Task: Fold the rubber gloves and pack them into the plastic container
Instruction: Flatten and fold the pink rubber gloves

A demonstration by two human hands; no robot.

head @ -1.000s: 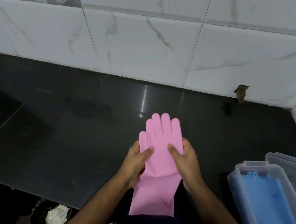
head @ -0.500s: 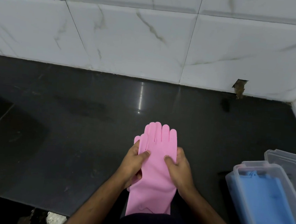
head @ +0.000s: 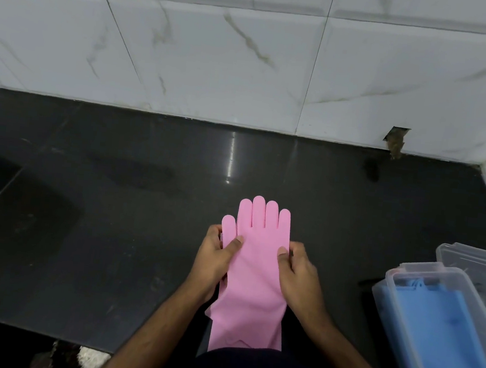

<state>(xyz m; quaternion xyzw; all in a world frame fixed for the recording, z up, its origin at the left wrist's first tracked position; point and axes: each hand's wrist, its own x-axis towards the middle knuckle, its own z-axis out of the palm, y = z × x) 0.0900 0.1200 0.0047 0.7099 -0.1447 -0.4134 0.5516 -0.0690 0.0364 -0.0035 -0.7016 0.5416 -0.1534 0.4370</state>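
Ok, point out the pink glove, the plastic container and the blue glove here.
pink glove [head: 258, 262]: head view, on its palm between the two thumbs.
plastic container [head: 394, 323]: head view, on its clear left wall.
blue glove [head: 441, 327]: head view, on the flat blue sheet inside the container.

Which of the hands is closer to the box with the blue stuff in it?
The right hand. It grips the pink glove's right edge, on the plastic container's side; the left hand grips the glove's far edge.

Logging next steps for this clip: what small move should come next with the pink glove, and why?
Probably fold the pink glove in half: both the left hand and right hand grip it flat and unfolded, while the plastic container holds only blue gloves.
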